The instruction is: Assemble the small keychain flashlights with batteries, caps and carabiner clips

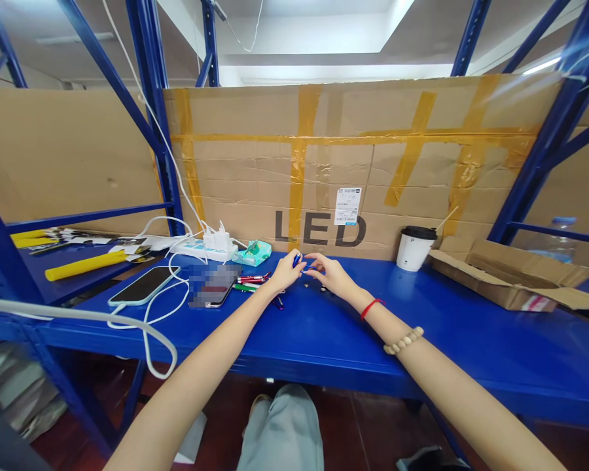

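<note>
My left hand [287, 271] is closed around a small shiny blue object [296, 261], mostly hidden by the fingers, so its kind is unclear. Close beside it, my right hand [331, 273] has its fingertips pinched at a thin blue piece [311, 267]; whether the two blue parts are joined cannot be made out. Just left of the hands lie several slim, shiny pieces, among them a red one [251, 279] and a green one [244, 288]. Tiny bits [306, 285] are scattered on the blue tabletop [324, 333] under my hands.
A phone [144, 286] with a white cable and a second, blurred phone [216, 288] lie left. Behind are a power strip [196, 250] and a teal packet [252, 253]. Rightward stand a lidded paper cup [414, 250] and an open cardboard box [500, 278]. Cardboard [255, 176] walls the back.
</note>
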The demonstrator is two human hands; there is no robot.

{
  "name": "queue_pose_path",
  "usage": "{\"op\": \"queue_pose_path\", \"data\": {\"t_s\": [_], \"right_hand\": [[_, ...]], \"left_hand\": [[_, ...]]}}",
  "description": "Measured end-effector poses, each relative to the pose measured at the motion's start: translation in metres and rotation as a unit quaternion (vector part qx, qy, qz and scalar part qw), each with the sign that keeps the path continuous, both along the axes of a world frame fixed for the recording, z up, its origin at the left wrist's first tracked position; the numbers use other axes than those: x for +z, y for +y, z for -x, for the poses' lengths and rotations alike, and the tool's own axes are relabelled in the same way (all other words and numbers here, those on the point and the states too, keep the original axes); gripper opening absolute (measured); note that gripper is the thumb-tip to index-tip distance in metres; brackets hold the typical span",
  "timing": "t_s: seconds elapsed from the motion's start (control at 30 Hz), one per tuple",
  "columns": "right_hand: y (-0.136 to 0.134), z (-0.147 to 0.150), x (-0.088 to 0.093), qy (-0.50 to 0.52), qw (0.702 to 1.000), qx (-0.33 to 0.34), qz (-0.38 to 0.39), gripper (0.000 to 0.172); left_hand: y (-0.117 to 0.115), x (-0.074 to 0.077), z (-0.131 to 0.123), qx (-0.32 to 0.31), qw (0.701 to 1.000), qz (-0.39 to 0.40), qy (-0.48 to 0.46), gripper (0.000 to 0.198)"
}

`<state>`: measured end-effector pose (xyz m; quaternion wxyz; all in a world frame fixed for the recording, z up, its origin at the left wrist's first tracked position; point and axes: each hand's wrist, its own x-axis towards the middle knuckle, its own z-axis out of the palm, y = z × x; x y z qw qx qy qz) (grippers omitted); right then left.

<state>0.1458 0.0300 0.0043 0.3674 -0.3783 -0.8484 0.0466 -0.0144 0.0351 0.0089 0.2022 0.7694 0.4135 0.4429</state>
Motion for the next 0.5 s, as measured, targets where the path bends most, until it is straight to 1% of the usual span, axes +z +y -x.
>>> {"op": "queue_pose_path", "data": {"t_s": [0.13,0.3,0.5], "right_hand": [[-0.008,0.001,0.007,-0.076,0.997,0.004,-0.022,0.023],[-0.012,0.002,0.006,-0.149,0.988,0.007,-0.028,0.025],[-0.014,0.004,0.004,-0.185,0.983,0.014,-0.013,0.023]], "left_hand": [[0.004,-0.002,0.002,0.002,1.0,-0.006,0.002,0.016],[0.007,-0.007,0.003,-0.004,1.0,-0.002,0.012,0.013],[0.005,-0.007,0.004,-0.011,0.999,0.009,0.037,0.01]]}}
